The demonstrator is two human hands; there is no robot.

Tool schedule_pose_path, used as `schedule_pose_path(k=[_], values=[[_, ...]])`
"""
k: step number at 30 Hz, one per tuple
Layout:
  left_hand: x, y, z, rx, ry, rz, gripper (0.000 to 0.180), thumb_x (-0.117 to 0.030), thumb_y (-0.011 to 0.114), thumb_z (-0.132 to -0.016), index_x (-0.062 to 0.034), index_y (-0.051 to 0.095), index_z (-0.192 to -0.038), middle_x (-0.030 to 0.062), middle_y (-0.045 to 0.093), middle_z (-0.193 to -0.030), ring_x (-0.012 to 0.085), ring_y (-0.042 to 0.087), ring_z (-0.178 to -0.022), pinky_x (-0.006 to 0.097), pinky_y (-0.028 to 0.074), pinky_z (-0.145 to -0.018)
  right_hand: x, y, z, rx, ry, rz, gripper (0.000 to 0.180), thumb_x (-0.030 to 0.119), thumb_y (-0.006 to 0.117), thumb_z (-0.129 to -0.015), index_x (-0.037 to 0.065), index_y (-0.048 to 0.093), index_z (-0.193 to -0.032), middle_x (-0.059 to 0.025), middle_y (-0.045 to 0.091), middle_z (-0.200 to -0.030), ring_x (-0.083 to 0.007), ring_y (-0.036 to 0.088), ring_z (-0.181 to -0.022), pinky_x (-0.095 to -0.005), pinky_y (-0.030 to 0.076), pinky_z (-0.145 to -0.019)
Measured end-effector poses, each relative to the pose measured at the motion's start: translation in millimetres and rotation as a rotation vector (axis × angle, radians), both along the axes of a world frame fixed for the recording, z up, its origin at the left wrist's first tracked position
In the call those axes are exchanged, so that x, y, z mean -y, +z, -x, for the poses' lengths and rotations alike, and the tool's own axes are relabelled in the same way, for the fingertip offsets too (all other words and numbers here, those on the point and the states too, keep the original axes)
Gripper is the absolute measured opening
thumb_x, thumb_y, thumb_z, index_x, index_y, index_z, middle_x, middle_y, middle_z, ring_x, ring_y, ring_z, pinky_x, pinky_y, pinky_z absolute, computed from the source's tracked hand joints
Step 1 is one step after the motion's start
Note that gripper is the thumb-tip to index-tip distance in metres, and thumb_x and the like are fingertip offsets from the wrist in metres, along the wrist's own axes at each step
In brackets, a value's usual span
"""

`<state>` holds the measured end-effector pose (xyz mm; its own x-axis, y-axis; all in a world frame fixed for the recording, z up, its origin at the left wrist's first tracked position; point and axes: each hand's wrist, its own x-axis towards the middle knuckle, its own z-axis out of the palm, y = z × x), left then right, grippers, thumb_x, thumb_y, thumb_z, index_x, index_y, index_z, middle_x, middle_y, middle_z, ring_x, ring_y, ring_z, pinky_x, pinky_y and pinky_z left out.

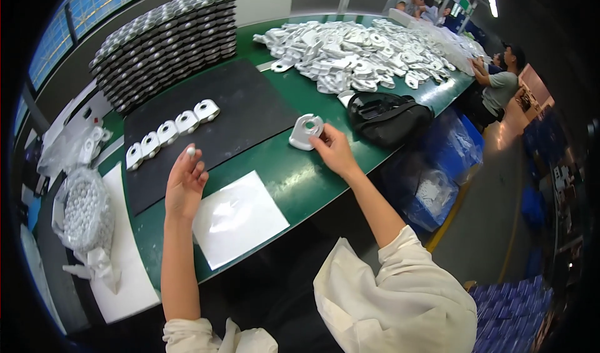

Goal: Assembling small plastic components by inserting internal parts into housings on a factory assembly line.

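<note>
2 hands (185,184) (334,151), bracket (305,131), ball (191,152)

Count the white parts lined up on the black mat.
5 white parts in a diagonal row on the black mat, from its left edge toward the middle; none looks hidden.

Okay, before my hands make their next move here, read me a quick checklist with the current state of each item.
1. Left hand has a small white ball pinched at its fingertips: ok.
2. Right hand grips the white plastic bracket by its edge, over the green table: ok.
3. The bracket's round hole faces up and is free of obstruction: cannot tell.
4. Row of five finished white parts sits on the black mat, with bare mat beyond it: ok.
5. Bag of white balls lies by the left hand's side: ok.
6. Pile of loose brackets lies across the table: ok.
</note>
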<state>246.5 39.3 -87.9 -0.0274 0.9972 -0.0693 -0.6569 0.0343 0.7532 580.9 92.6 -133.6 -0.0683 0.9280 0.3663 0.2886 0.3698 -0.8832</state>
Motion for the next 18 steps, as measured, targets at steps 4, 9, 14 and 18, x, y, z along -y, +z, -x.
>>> schedule_pose_path(k=[4,9,14,18], values=[[-5.2,-9.1,6.6,0.024,-0.036,-0.032,0.027,-0.025,0.057,-0.089,-0.0065,0.057,-0.109,0.0012,0.059,-0.094,0.0077,0.05,-0.073,0.021,0.044,-0.062,-2.2,2.1,0.0,0.053,-0.051,-0.035,0.01,0.007,0.054,-0.085,0.0,0.057,-0.093,0.0023,0.054,-0.076,-0.0045,0.046,-0.067,-0.0204,0.038,-0.059],[-7.6,-12.8,5.8,-0.003,-0.022,-0.009,0.025,-0.026,0.059,-0.088,-0.0083,0.058,-0.106,-0.0004,0.06,-0.09,0.0064,0.053,-0.072,0.021,0.046,-0.062,-1.9,2.3,-0.1,0.022,-0.049,-0.076,0.009,0.009,0.054,-0.086,0.001,0.056,-0.088,0.0011,0.052,-0.07,-0.0059,0.045,-0.064,-0.0219,0.036,-0.056],[-0.3,-3.8,0.2,-0.106,-0.015,-0.019,0.027,-0.018,0.065,-0.083,-0.0089,0.057,-0.107,-0.0011,0.06,-0.093,0.004,0.052,-0.071,0.021,0.046,-0.062,1.0,5.4,1.9,0.013,-0.008,-0.042,0.011,0.011,0.054,-0.088,0.0,0.055,-0.085,-0.0006,0.052,-0.07,-0.0066,0.045,-0.064,-0.022,0.037,-0.057],[-1.1,-6.6,1.8,-0.088,-0.022,-0.072,0.028,-0.014,0.066,-0.082,-0.0088,0.057,-0.108,-0.0005,0.06,-0.095,0.0034,0.052,-0.071,0.02,0.045,-0.062,2.8,10.1,5.6,-0.052,-0.023,-0.024,0.014,0.008,0.058,-0.085,-0.002,0.058,-0.095,-0.0009,0.059,-0.078,-0.0053,0.05,-0.066,-0.0195,0.038,-0.057]])
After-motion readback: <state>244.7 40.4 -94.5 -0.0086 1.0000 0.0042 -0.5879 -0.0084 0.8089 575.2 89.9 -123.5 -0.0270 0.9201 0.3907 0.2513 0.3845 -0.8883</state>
